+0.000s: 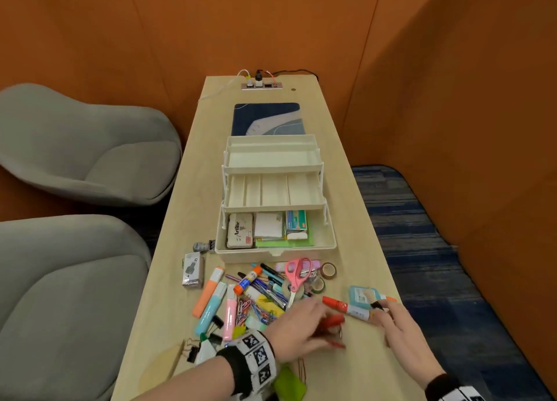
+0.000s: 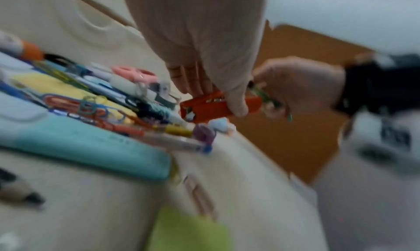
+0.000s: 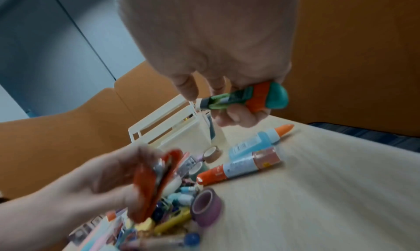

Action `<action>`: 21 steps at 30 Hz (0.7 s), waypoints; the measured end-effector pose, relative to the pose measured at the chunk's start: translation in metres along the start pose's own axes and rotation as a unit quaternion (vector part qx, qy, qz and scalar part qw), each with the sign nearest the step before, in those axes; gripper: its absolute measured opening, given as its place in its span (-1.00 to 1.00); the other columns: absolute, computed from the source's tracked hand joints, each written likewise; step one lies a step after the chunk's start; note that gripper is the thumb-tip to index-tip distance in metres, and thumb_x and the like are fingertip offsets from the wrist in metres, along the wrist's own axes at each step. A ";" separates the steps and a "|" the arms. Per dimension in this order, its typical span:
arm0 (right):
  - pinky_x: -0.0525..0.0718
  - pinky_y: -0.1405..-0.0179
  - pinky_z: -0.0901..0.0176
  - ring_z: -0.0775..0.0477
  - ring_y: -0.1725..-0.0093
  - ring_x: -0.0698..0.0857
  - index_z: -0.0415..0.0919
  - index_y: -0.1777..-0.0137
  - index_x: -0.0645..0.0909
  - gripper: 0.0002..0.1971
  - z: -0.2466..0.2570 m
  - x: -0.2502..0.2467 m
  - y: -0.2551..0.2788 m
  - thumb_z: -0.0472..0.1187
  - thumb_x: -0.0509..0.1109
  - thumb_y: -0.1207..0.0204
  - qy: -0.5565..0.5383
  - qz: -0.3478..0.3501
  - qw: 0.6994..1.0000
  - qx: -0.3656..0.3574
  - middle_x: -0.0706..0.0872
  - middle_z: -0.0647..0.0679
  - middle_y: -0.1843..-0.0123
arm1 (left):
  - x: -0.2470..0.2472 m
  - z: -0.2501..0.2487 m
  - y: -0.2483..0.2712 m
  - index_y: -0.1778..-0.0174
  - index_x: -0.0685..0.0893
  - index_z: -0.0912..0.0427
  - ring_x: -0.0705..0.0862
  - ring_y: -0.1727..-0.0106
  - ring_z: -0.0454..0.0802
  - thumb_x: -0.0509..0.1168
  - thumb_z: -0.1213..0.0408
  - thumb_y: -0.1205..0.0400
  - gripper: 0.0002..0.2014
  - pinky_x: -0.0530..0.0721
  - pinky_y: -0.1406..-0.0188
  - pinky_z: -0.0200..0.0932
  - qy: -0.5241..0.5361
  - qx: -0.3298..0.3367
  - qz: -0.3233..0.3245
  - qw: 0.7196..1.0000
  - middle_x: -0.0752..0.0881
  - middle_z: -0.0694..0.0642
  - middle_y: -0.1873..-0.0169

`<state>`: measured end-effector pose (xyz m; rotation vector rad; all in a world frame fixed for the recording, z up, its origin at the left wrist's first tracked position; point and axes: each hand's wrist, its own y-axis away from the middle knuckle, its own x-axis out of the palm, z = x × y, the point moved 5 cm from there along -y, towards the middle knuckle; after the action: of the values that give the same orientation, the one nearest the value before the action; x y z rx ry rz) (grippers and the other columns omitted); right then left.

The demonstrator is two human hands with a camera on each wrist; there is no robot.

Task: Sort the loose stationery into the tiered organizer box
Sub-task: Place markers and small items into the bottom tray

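The cream tiered organizer box (image 1: 327,244) stands open mid-table; its bottom bin holds an ink pad, notes and staple boxes, and both upper trays look bare. The loose stationery pile (image 1: 259,295) lies in front of it: highlighters, pens, paper clips, pink scissors (image 1: 297,272). My left hand (image 1: 325,325) grips a red stapler (image 2: 204,107) just right of the pile. My right hand (image 1: 376,307) pinches a small green, orange and teal tool (image 3: 247,97) above the table. A red-capped glue stick (image 1: 346,307) lies between my hands.
A blue glue bottle (image 1: 361,295) and tape rolls (image 1: 328,269) lie right of the pile. Binder clips (image 1: 193,349) and a green note (image 1: 289,385) sit near the front edge. A blue mat (image 1: 266,118) lies behind the box. Grey chairs (image 1: 75,147) stand on the left.
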<state>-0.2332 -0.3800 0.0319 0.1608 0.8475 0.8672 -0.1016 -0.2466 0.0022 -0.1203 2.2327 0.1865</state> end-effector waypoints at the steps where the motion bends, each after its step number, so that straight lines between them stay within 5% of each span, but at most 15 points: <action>1: 0.55 0.03 0.18 0.04 -0.06 0.53 0.02 -0.22 0.43 -0.84 0.003 -0.004 0.000 -0.16 0.13 -0.70 -0.026 -0.006 1.000 0.006 0.56 -0.03 -0.19 | -0.015 0.007 -0.002 -0.45 0.40 0.08 0.43 -0.25 -0.13 0.25 -0.14 -0.59 -0.43 0.38 -0.32 -0.26 0.072 -0.047 -0.057 0.995 0.46 0.00 -0.25; 5: 0.55 0.31 0.25 0.05 0.19 0.55 0.05 -0.30 0.32 -0.72 0.009 -0.004 -0.009 -0.30 0.09 -0.69 -0.066 -0.001 0.997 0.030 0.63 -0.15 -0.07 | -0.073 0.033 -0.036 -0.36 0.46 0.03 0.58 -0.13 -0.18 0.29 -0.09 -0.59 -0.53 0.59 -0.21 -0.22 0.237 -0.203 -0.248 0.917 0.53 -0.09 -0.14; 8: 0.67 0.27 0.17 -0.01 0.26 0.64 -0.07 -0.26 0.47 -0.74 0.021 0.002 -0.017 -0.37 0.12 -0.68 -0.107 0.029 0.993 0.026 0.67 -0.22 0.07 | -0.088 0.052 -0.074 -0.30 0.46 0.16 0.70 0.05 -0.12 0.30 -0.01 -0.62 -0.57 0.72 0.09 -0.21 0.394 -0.263 -0.216 0.854 0.65 0.00 0.01; 10: 0.72 0.37 0.12 -0.06 0.35 0.68 -0.07 -0.22 0.51 -0.75 0.031 0.003 -0.023 -0.36 0.12 -0.68 -0.151 0.049 0.987 0.028 0.68 -0.26 0.08 | -0.085 0.068 -0.090 -0.21 0.52 0.24 0.75 0.05 0.00 0.35 0.00 -0.60 -0.57 0.76 0.02 -0.06 0.466 -0.296 -0.180 0.814 0.72 0.14 0.02; 13: 0.50 0.62 0.21 0.01 0.56 0.54 0.03 -0.19 0.48 -0.75 0.041 0.003 -0.036 -0.29 0.07 -0.70 -0.140 0.055 0.988 0.026 0.70 -0.17 0.23 | -0.083 0.090 -0.104 -0.02 0.62 0.32 0.74 0.16 0.05 0.45 -0.13 -0.45 -0.47 0.73 -0.09 0.12 0.405 -0.331 -0.169 0.835 0.75 0.18 0.18; 16: 0.38 0.67 0.31 0.12 0.61 0.39 0.02 -0.19 0.50 -0.76 0.047 0.001 -0.049 -0.26 0.06 -0.71 -0.120 0.059 0.991 0.018 0.60 -0.11 0.35 | -0.086 0.096 -0.112 -0.37 0.28 0.28 0.67 -0.24 0.23 0.44 -0.11 -0.46 -0.24 0.71 0.17 -0.06 0.371 -0.357 -0.150 0.844 0.64 0.24 -0.23; 18: 0.37 0.69 0.33 0.15 0.63 0.39 -0.02 -0.19 0.51 -0.77 0.051 -0.001 -0.054 -0.26 0.07 -0.72 -0.127 0.062 0.990 0.011 0.57 -0.11 0.34 | -0.090 0.097 -0.117 -0.42 0.22 0.25 0.61 -0.32 0.25 0.38 -0.13 -0.52 -0.25 0.70 -0.02 0.03 0.337 -0.355 -0.138 0.861 0.57 0.23 -0.32; 19: 0.38 0.69 0.33 0.16 0.64 0.40 -0.02 -0.19 0.52 -0.78 0.052 -0.002 -0.055 -0.25 0.08 -0.72 -0.127 0.061 0.990 0.008 0.57 -0.10 0.33 | -0.089 0.097 -0.120 -0.40 0.26 0.26 0.63 -0.28 0.24 0.34 -0.18 -0.53 -0.27 0.66 -0.13 0.09 0.312 -0.353 -0.123 0.874 0.58 0.22 -0.28; 21: 0.42 0.66 0.33 0.17 0.63 0.44 -0.02 -0.19 0.52 -0.78 0.055 -0.003 -0.056 -0.25 0.08 -0.72 -0.125 0.061 0.990 0.001 0.58 -0.10 0.31 | -0.090 0.096 -0.127 -0.28 0.39 0.28 0.71 -0.02 0.17 0.25 -0.23 -0.57 -0.36 0.68 -0.04 0.04 0.280 -0.344 -0.093 0.891 0.67 0.25 -0.06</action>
<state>-0.1612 -0.4077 0.0452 0.3193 0.6074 0.9390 0.0470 -0.3531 0.0024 -0.8654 2.5929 0.9358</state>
